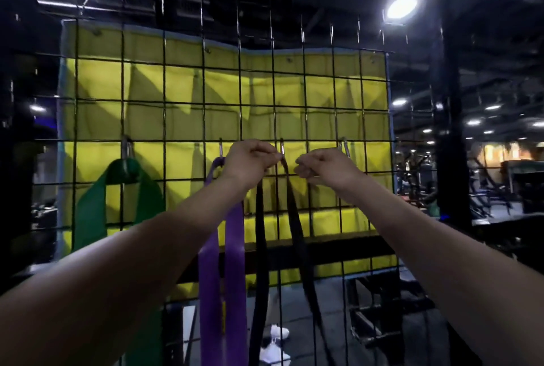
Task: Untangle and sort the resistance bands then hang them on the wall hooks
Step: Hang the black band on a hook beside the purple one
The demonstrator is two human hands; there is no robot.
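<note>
A black wire grid (164, 100) carries a row of metal hooks at hand height. A wide green band (94, 206) hangs from the left hook (127, 147). A purple band (235, 248) hangs from the second hook (220, 149). A black band (260, 233) hangs down from the third hook (282, 149). My left hand (248, 164) pinches the black band's top loop at that hook. My right hand (322, 169) is just right of the hook with curled fingers; what it holds is hidden. A fourth hook (345, 146) on the right carries nothing.
A yellow padded mat (182, 83) hangs behind the grid. A dark bench (338, 248) stands low behind it. Gym equipment (485, 189) fills the dim room to the right. Bright ceiling lamps (401, 7) shine above. White shoes (275, 345) show on the floor below.
</note>
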